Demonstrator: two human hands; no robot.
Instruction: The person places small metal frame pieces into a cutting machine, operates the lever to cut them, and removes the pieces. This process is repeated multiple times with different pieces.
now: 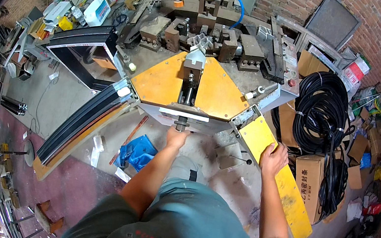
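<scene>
The left hand [176, 138] sits directly below the metal knob [181, 124] at the front of the machine [222, 91] (finger closure is hidden; grip cannot be told). The right hand [274, 161] rests on the yellow support arm [290, 199], fingers [268, 150] half-curled at its left edge, clamping indeterminate.

The left hand [176, 138] has its fingers mostly hidden, and the lower edge crops the teal shirt [204, 221]
</scene>
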